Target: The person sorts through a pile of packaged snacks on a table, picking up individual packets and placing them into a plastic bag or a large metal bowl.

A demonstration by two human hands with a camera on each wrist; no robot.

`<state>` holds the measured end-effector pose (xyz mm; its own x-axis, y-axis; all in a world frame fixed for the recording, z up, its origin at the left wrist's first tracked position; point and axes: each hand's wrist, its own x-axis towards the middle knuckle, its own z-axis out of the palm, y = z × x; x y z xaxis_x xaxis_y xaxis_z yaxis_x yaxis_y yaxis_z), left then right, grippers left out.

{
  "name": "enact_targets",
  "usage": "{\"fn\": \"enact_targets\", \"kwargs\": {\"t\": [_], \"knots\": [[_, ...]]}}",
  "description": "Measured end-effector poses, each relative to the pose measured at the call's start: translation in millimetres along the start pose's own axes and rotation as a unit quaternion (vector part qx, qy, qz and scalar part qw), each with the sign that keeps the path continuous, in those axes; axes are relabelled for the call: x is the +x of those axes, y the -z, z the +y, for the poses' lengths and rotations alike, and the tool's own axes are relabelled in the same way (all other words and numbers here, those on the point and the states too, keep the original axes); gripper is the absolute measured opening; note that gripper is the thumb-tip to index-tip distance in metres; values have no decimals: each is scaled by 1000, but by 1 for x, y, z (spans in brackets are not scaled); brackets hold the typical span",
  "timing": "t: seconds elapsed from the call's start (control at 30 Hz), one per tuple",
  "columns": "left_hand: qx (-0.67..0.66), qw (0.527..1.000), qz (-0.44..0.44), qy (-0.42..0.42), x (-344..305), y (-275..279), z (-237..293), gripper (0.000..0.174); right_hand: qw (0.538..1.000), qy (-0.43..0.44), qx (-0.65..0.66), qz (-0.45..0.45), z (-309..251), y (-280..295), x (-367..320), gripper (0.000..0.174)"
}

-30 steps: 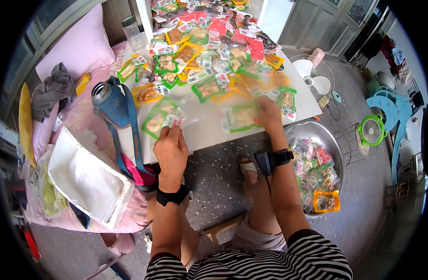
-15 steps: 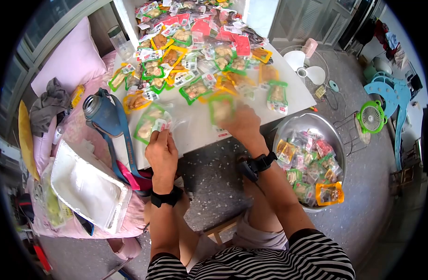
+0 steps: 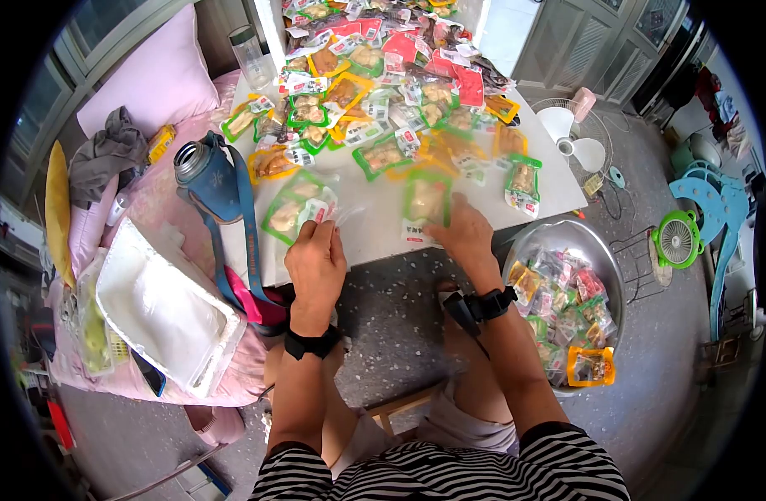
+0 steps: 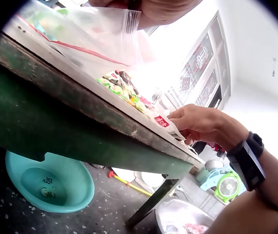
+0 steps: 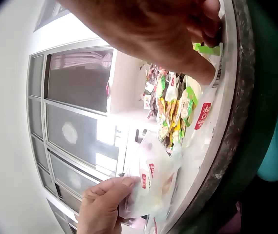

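Note:
My left hand (image 3: 316, 265) pinches a clear plastic bag near the table's front edge; a green-edged packet (image 3: 298, 205) shows inside or behind the film. In the right wrist view the left hand (image 5: 104, 202) has thumb and finger on the clear bag (image 5: 151, 180), which bears red labels. My right hand (image 3: 468, 235) grips the lower side of a green-edged packet (image 3: 427, 200) over the table's front part. The left wrist view shows the right hand (image 4: 197, 122) on that packet, at the table edge. Many green, orange and red packets (image 3: 383, 154) lie beyond.
A metal basin (image 3: 614, 275) of packets stands right of the table (image 3: 375, 225). At the left are a blue bottle (image 3: 212, 184) with a strap and a white foam box (image 3: 162, 301). A teal basin (image 4: 51, 183) sits under the table; fans stand at the right.
The right hand moved left with a packet, then slightly back right; the packet now stands more upright in the head view. The left hand keeps its pinch on the bag. The head view has shifted.

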<state>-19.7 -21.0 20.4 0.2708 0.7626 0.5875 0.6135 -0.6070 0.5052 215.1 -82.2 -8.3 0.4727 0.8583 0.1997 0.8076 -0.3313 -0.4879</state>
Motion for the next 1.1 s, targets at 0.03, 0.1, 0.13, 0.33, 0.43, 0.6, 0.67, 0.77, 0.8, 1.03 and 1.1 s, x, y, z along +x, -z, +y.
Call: {"fn": "enact_targets", "kwargs": {"t": [0.03,0.1,0.13,0.33,0.43,0.6,0.67,0.77,0.8,1.03,1.1], "knots": [[4,1000,-4,-4,0,0,0,4,1000,3,14,4,2,-1,1,55],[13,1000,-11,-12,0,1,0,3,999,-3,36,2,5,-5,3,49],[12,1000,-18,-14,-1,0,-1,2,999,-13,44,-4,6,-8,5,45],[46,995,-90,-13,-11,-13,-16,3,990,-33,140,3,13,-8,12,18],[73,990,-124,-4,-14,-13,-21,5,962,42,247,109,18,-16,17,7],[32,995,-89,23,-8,-10,-18,6,858,39,513,7,6,10,14,3],[-4,997,-75,23,-6,-10,-20,6,829,20,553,-82,0,22,11,4],[-55,997,-55,24,-4,-11,-23,7,814,52,544,-194,-7,27,6,4],[-71,996,-48,25,-4,-11,-24,7,814,74,530,-228,-10,26,4,4],[-56,996,-59,29,0,-3,-20,5,876,138,415,-204,-33,2,-1,4],[-24,999,-38,6,0,2,-15,5,887,127,398,-197,-35,3,1,4]]}}
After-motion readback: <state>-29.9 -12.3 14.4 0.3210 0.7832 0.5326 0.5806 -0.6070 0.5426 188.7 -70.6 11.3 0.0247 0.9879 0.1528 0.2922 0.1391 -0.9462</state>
